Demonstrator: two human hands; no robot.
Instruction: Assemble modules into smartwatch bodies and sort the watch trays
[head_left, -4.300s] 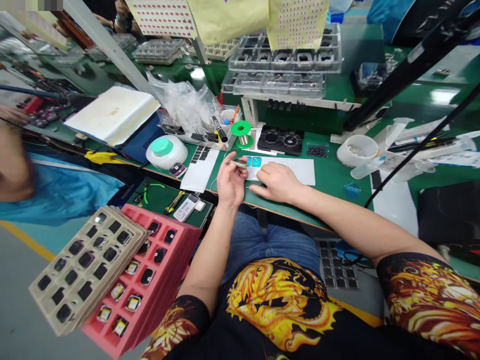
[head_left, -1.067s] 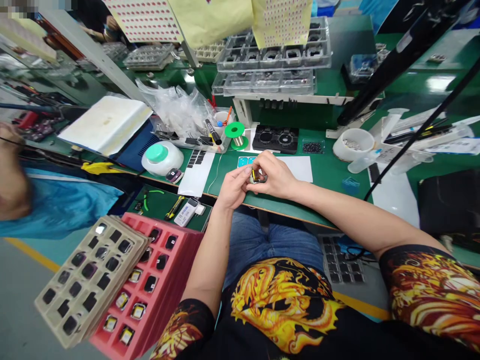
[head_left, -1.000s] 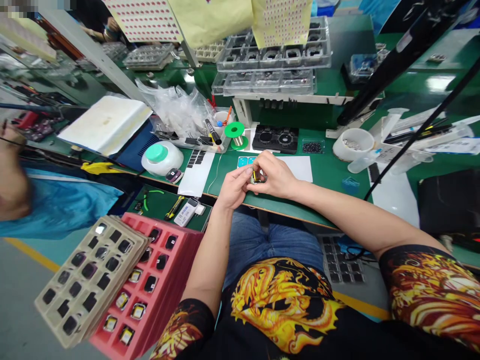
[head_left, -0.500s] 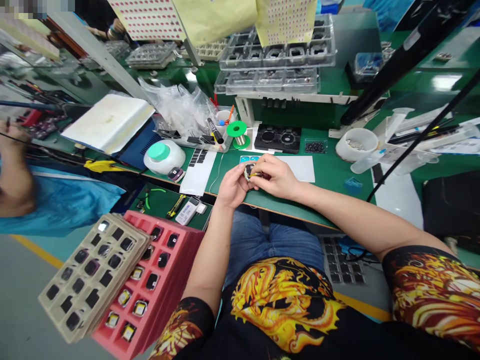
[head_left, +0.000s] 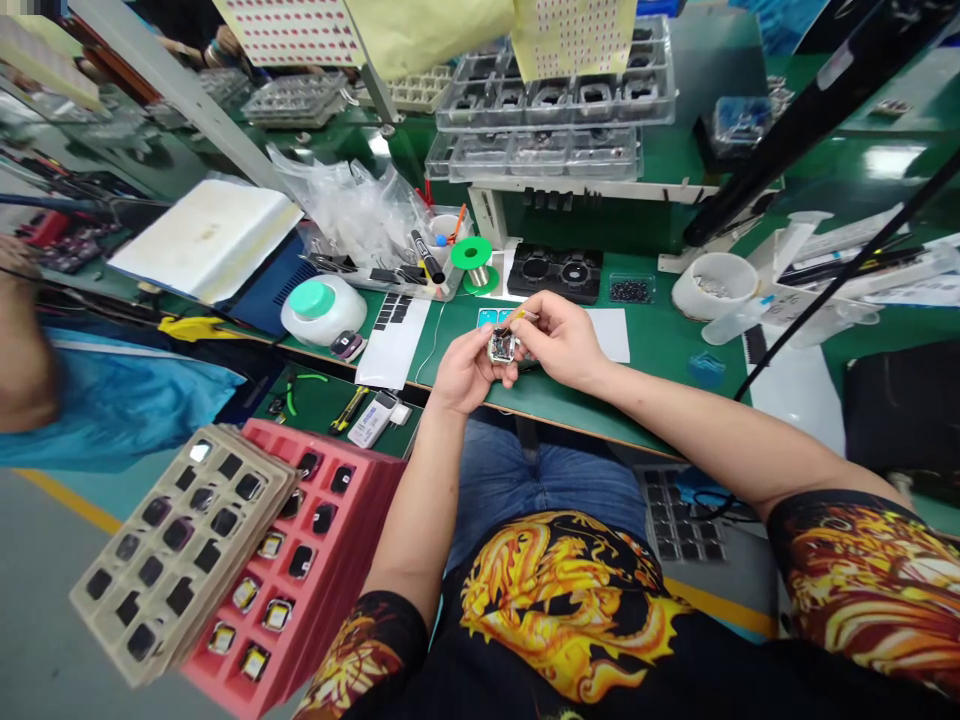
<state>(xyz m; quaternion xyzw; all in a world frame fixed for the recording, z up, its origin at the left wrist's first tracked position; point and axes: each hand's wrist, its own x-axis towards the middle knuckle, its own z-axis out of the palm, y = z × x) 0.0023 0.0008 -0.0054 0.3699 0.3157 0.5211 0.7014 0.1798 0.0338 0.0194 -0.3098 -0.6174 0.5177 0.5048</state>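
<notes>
My left hand is closed round a small square watch-like device, held open side up just above the front of the green bench. My right hand pinches a thin yellowish strip right over that device; the fingertips of both hands nearly touch. Under them lies a white sheet with small teal pieces. A black fixture block sits just behind.
Stacked beige and red trays of small devices stand at my lower left. A white dome with a green cap, a green spool, a white cup and clear part trays surround the work spot. Another person's blue sleeve is at left.
My right hand went from flat on the white sheet to pinching a strip at the device. Both hands have lifted slightly, and the device now faces up in my left hand.
</notes>
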